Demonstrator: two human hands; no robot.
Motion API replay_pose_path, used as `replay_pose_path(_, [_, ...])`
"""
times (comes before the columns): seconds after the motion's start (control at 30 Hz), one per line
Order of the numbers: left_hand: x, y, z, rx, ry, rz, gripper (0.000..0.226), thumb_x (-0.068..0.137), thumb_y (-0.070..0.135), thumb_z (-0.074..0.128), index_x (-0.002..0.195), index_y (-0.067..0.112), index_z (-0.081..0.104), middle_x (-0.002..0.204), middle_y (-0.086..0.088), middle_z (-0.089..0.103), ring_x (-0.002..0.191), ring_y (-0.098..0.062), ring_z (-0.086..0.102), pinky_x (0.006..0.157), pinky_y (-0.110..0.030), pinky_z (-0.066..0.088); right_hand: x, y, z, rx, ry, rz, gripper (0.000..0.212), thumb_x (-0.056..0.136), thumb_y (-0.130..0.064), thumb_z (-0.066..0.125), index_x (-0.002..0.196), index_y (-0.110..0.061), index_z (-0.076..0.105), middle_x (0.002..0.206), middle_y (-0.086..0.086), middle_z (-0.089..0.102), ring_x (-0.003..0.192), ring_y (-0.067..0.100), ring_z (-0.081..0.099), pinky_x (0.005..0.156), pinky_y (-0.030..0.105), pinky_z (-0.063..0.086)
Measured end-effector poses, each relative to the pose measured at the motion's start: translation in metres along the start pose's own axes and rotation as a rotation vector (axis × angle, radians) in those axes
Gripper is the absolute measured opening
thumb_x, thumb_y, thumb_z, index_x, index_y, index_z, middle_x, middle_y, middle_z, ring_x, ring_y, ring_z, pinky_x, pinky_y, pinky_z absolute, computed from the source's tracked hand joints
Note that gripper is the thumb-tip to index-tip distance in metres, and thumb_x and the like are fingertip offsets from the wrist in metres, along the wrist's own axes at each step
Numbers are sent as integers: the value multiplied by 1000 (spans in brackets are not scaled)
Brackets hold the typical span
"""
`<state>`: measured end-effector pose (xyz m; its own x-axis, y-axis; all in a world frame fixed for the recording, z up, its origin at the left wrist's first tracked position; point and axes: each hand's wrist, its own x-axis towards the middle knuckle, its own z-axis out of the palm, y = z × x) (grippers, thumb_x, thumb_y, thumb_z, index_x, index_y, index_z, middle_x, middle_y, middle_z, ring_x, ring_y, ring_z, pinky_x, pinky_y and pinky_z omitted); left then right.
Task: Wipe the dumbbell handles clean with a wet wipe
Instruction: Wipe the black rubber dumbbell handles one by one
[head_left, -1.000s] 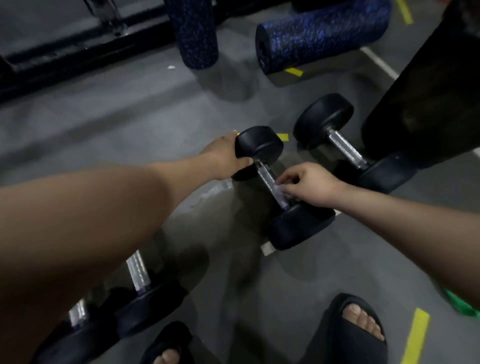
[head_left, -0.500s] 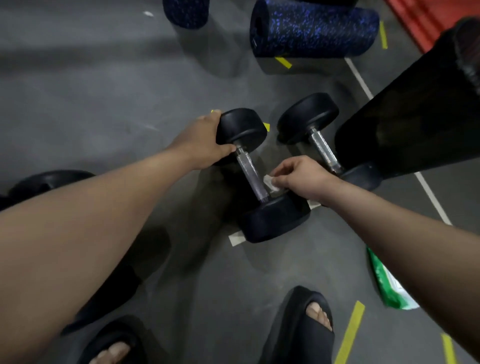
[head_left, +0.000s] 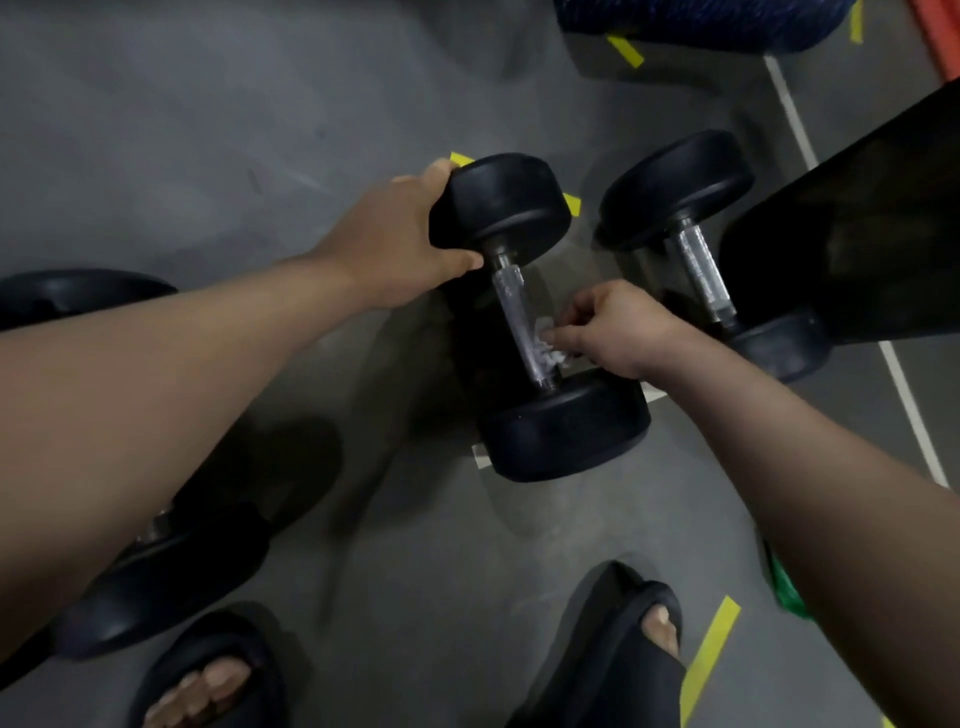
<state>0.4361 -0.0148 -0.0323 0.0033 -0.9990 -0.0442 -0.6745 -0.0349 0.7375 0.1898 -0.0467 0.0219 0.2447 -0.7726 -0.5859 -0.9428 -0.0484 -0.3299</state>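
Grey floor (head_left: 208, 130) fills the view, marked with a white line (head_left: 909, 405) and short strips of yellow tape (head_left: 709, 654). A black padded slab (head_left: 857, 234) enters from the right edge and overlaps the near end of the second dumbbell (head_left: 698, 265), which lies just right of the dumbbell being worked. A blue foam roller (head_left: 701, 21) is cut off by the top edge. The centre dumbbell (head_left: 566, 431) lies on the floor in mid-frame, black heads far and near, its knurled metal handle (head_left: 511, 306) running between them. Another dumbbell (head_left: 171, 577) lies at lower left, partly hidden by the left forearm. Two feet in black sandals (head_left: 618, 654) stand at the bottom edge. The hands are apart, one at each end of the centre dumbbell. The left hand (head_left: 389, 239) grips the far head, fingers curled over its outer side and thumb on the inner face beside the handle. The right hand (head_left: 618, 327) pinches the wet wipe (head_left: 553, 351) between fingertips and thumb, holding it against the handle's right side, close to the near head. A green packet (head_left: 784, 587) shows behind the right forearm; its details cannot be made out.
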Motion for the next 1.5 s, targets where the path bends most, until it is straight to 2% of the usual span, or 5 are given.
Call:
replay_pose_path(0.23, [-2,-4,3,-22,15,12,79,78,49,76,145,22,43,119,-6,63,110,-24,59,86,-32,45,23,-13,10,197,162,-7,22,86,-32,78,73,-18,67,73,1,68,69,18,62,78,40,56])
replay_pose_path(0.83, [-5,-11,3,-107,38,21,89,71,59,75,147,25,43,120,-5,62,116,-21,56,99,-35,47,35,-48,9,344,224,47,18,81,-27,80,87,-12,74,82,3,74,79,19,71,71,31,57])
replay_pose_path(0.97, [-5,-14,4,-108,30,9,91,70,61,75,148,27,43,120,-4,61,116,-19,55,95,-28,43,14,-33,12,198,152,42,28,87,-30,77,68,-21,59,67,-6,59,60,7,56,46,12,39])
replay_pose_path(1.2, [-5,-15,5,-110,25,-2,92,70,62,75,149,28,42,120,-3,60,116,-19,55,98,-31,45,28,-52,19,221,251,45,28,77,-43,81,85,-19,69,92,6,74,91,25,70,70,34,53])
replay_pose_path(1.5, [-9,-16,1,-130,-7,-22,90,70,59,74,147,27,42,124,0,62,118,-18,57,101,-37,47,3,-29,4,25,40,47,31,84,-39,79,71,-16,62,62,-3,61,56,8,59,48,23,40])
